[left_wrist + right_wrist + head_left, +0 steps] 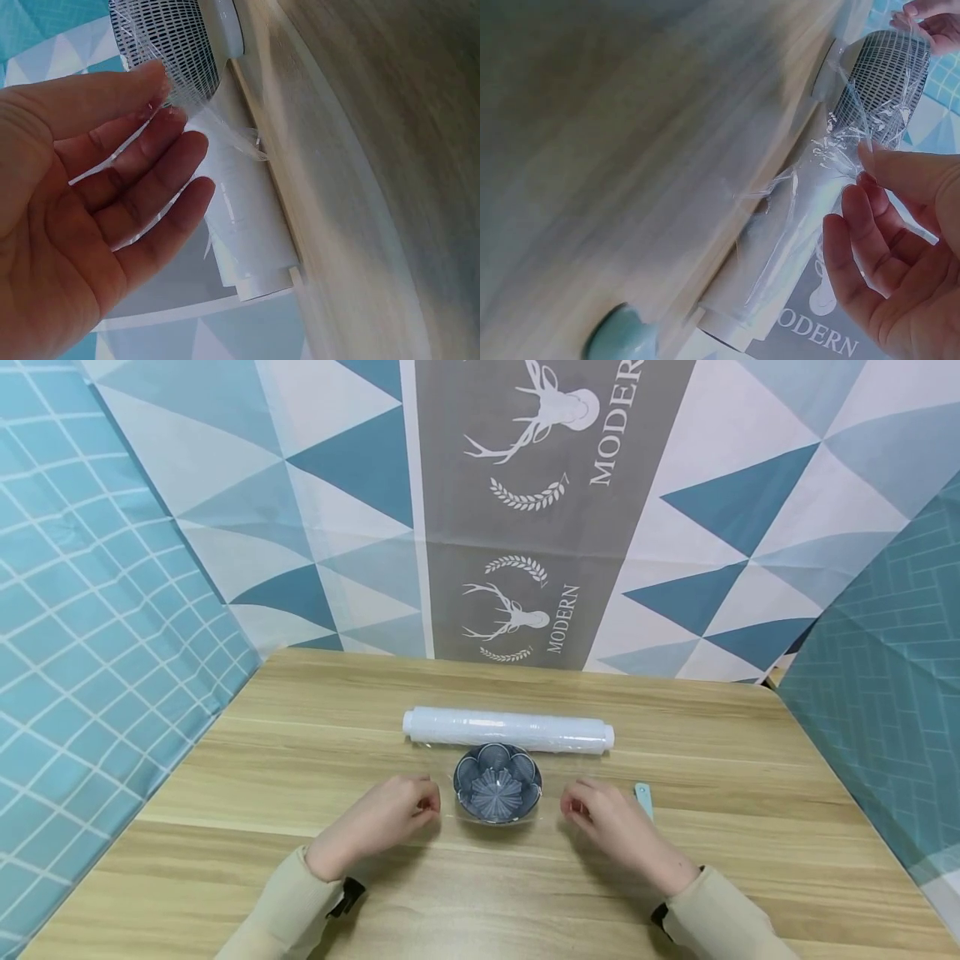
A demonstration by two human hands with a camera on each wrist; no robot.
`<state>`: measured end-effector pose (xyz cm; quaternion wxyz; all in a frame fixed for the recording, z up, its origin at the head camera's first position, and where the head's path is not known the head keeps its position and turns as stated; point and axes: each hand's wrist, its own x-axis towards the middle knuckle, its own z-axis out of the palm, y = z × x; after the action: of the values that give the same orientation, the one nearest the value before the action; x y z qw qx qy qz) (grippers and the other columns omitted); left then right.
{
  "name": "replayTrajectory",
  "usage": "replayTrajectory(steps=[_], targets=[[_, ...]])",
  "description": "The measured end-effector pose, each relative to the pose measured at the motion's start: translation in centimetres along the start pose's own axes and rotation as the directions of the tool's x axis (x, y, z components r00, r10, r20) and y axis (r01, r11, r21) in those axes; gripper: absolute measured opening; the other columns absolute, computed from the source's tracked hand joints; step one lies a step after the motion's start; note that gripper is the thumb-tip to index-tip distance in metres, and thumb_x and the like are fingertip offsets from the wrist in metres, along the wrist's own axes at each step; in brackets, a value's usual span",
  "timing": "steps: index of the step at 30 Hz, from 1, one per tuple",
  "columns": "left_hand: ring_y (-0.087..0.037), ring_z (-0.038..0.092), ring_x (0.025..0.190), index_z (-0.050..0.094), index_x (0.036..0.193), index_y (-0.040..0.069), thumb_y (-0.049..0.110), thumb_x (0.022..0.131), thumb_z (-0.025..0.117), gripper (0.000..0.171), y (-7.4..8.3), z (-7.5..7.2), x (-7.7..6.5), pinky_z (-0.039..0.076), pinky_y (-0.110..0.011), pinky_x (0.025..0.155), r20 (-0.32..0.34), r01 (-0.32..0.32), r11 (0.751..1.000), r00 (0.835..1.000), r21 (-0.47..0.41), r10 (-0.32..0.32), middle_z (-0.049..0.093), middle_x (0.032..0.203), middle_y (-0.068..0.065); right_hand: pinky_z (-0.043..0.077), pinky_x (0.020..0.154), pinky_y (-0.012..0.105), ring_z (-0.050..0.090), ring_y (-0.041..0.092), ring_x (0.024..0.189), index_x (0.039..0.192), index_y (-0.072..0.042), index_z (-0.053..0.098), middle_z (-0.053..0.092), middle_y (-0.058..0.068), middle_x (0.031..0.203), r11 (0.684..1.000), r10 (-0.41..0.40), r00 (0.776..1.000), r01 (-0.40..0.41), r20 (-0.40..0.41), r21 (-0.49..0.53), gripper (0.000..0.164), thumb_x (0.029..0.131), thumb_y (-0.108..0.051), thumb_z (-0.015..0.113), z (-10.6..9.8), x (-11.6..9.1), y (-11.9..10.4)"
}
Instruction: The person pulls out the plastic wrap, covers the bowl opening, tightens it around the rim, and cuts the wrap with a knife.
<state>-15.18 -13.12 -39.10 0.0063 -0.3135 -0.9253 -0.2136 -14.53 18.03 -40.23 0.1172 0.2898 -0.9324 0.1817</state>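
A dark blue bowl with a petal pattern sits on the table, clear plastic wrap stretched over its top. My left hand is at the bowl's left, pinching the wrap's edge between thumb and index finger, as the left wrist view shows. On the other side my right hand pinches the wrap in the same way. Behind the bowl lies the white roll of plastic wrap, crosswise on the table. In both wrist views the bowl's outer wall shows a dark grid pattern, with the film hanging beside it.
A small light-teal tool lies just beyond my right hand, partly hidden by it. The wooden table ends at a patterned cloth backdrop, and blue tiled-print cloths hang along the left and right.
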Motion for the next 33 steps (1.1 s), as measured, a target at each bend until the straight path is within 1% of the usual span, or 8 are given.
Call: replayTrajectory(steps=[6,10,13,17,20,25,28,33], targets=[[-0.004,0.050,0.065,0.060,0.074,0.015,0.010,0.076,0.067,0.009,0.0,0.3,0.7,0.047,-0.018,0.060,-0.058,0.007,0.999,0.998,0.041,-0.004,0.054,0.075,0.008,0.045,0.057,0.018,0.053,0.002,0.066,0.075,-0.020,0.059,0.054,-0.011,0.075,0.999,0.008,1.000,-0.009,-0.015,-0.032,0.015,0.073,-0.009,0.070,0.2,0.8,0.3],[-0.003,0.050,0.064,0.060,0.073,0.014,0.010,0.075,0.069,0.010,-0.1,0.5,1.2,0.047,-0.019,0.059,-0.109,-0.007,0.998,0.994,0.061,0.014,0.053,0.075,0.008,0.045,0.058,0.019,0.053,0.002,0.067,0.075,-0.020,0.059,0.055,-0.012,0.075,1.000,0.023,1.000,-0.024,-0.009,-0.020,0.015,0.074,-0.011,0.070,0.3,1.3,0.5],[-0.003,0.049,0.064,0.061,0.073,0.014,0.010,0.074,0.069,0.010,0.0,0.5,1.5,0.047,-0.019,0.060,-0.135,-0.004,0.997,0.991,0.075,0.014,0.053,0.074,0.008,0.046,0.060,0.020,0.053,0.002,0.068,0.076,-0.021,0.058,0.056,-0.012,0.075,1.000,0.028,1.000,-0.028,-0.012,-0.004,0.016,0.074,-0.012,0.071,0.4,1.6,0.5],[-0.006,0.053,0.068,0.062,0.075,0.012,0.009,0.075,0.069,0.007,0.2,0.6,1.8,0.049,-0.020,0.063,-0.130,0.025,0.997,0.991,0.068,-0.016,0.056,0.076,0.004,0.045,0.060,0.019,0.051,0.002,0.068,0.075,-0.020,0.058,0.056,-0.011,0.075,0.999,0.049,0.999,-0.049,-0.008,0.013,0.016,0.074,-0.013,0.072,0.3,2.0,0.4],[-0.007,0.055,0.070,0.062,0.076,0.012,0.009,0.076,0.069,0.007,0.3,0.7,2.1,0.049,-0.020,0.064,-0.138,0.036,0.997,0.990,0.067,-0.027,0.058,0.078,0.003,0.045,0.059,0.019,0.050,0.002,0.067,0.075,-0.021,0.057,0.054,-0.011,0.075,0.998,0.065,0.998,-0.065,0.002,0.018,0.016,0.075,-0.013,0.071,0.4,2.4,0.3],[-0.007,0.054,0.069,0.061,0.073,0.013,0.010,0.074,0.070,0.010,0.5,0.8,2.4,0.049,-0.021,0.064,-0.168,0.040,0.995,0.986,0.097,-0.023,0.057,0.078,0.004,0.045,0.059,0.018,0.050,0.001,0.066,0.074,-0.021,0.057,0.054,-0.012,0.074,0.995,0.093,0.995,-0.094,0.028,0.018,0.016,0.075,-0.013,0.070,0.3,3.0,0.2],[-0.008,0.053,0.068,0.060,0.071,0.013,0.009,0.073,0.071,0.012,0.7,0.8,2.5,0.048,-0.022,0.062,-0.184,0.037,0.992,0.983,0.118,-0.015,0.057,0.076,0.003,0.045,0.059,0.017,0.050,0.002,0.065,0.074,-0.020,0.057,0.055,-0.011,0.073,0.994,0.102,0.994,-0.104,0.042,0.038,0.014,0.075,-0.011,0.069,0.2,3.4,0.2],[-0.008,0.052,0.065,0.060,0.071,0.013,0.010,0.073,0.072,0.012,0.9,0.8,2.5,0.047,-0.021,0.059,-0.201,0.039,0.989,0.980,0.141,-0.010,0.056,0.073,0.004,0.043,0.057,0.016,0.049,0.002,0.064,0.073,-0.019,0.057,0.055,-0.012,0.071,0.993,0.103,0.994,-0.105,0.033,0.048,0.015,0.074,-0.010,0.069,0.2,4.0,0.1]])
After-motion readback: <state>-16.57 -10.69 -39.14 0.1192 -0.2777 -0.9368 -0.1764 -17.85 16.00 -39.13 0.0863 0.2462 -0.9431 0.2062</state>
